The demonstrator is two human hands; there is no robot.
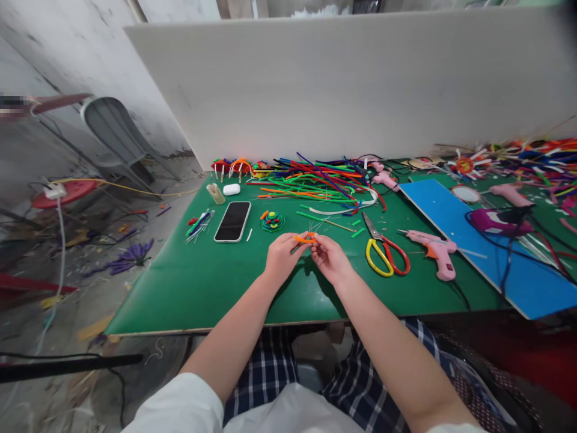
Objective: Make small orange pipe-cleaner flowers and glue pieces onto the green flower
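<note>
An orange pipe cleaner (305,240) is pinched between both of my hands over the green table. My left hand (285,252) closes on its left part, and my right hand (329,255) grips the right end. Thin wire-like strands stick up just beyond the fingers. Behind my left hand lies a round green coil (273,221) with yellow, red and orange bits. Scissors (382,249) with one yellow and one red handle rest to the right of my right hand. Short green pieces (357,233) lie between the scissors and the pipe cleaner pile.
A heap of coloured pipe cleaners (315,177) spreads along the back by the white board (342,90). At left are a phone (232,222) and a white case (231,189). A pink glue gun (433,249) and a blue board (487,240) lie right, with cables.
</note>
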